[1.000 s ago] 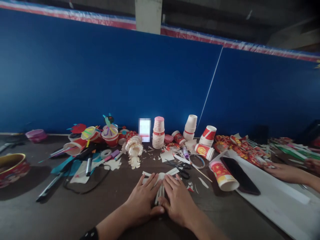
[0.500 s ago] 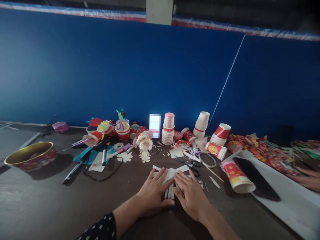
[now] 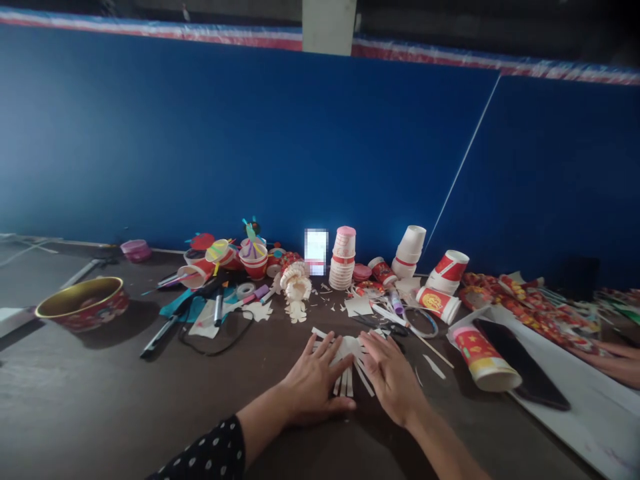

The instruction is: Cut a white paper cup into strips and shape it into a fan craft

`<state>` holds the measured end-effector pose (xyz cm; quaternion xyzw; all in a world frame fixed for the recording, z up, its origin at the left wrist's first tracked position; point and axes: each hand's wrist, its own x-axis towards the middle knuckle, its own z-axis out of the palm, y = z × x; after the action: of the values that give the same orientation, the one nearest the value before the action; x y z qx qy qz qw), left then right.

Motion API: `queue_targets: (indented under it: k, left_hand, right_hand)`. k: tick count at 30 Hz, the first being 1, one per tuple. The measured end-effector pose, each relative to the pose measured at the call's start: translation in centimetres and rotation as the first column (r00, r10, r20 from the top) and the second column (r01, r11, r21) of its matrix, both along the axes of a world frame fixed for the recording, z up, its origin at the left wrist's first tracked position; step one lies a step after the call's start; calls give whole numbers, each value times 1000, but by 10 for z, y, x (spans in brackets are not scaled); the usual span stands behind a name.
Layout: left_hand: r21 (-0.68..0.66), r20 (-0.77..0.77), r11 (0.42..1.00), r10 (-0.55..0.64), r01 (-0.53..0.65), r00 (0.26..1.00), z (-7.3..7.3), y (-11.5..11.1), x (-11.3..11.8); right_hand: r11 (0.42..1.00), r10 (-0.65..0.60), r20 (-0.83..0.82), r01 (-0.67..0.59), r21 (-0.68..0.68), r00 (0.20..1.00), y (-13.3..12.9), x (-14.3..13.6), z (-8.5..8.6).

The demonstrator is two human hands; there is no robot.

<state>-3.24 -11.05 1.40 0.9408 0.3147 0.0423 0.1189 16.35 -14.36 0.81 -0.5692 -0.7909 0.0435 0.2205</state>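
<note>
On the dark table in front of me lies a white paper cup cut into strips, its strips fanned out flat around a round middle. My left hand rests flat over the strips on its left side, fingers stretched out. Over the right-hand strips lies my right hand, its fingers extended and pressing down. Several strips stick out toward me between the two hands; others are hidden beneath them. Just beyond my right hand is a pair of black scissors, partly covered.
A gold-rimmed bowl stands at left, near a box cutter and a marker. Stacked paper cups line the back. At right, a patterned cup and a phone lie on white board; another person's hand shows there.
My right hand has shifted a little right and forward over the strips, uncovering more of the paper between the hands. My left hand stays flat. The whole view has swung slightly.
</note>
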Motion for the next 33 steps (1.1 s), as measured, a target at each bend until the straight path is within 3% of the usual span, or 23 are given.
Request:
queue_targets:
  k: [3,7,18,26,33]
  left_hand:
    - [14,27,1000,-13,12,1000,-1,1,-1]
    - [74,51,997,-24,20,998,-3,2,-2]
    - [38,68,999,-33,31,997,-7,0,-3]
    - [-5,109,1000,-18,19,994,-6,-2,-4]
    - [26,109,999,15,-18,994,-3,-3,-5]
  right_hand:
    - [996,76,115,-70,-54,990,0,-2,-3]
    - [991,70,212,-44,-124,975,-3,-8,-5]
    - [991,24,248,10,-136,969,-6,-15,-12]
    - [988,9,137,12,-153,991,-5,-8,-16]
    - [997,28,0,-28,-69,1000,-4,-1,-14]
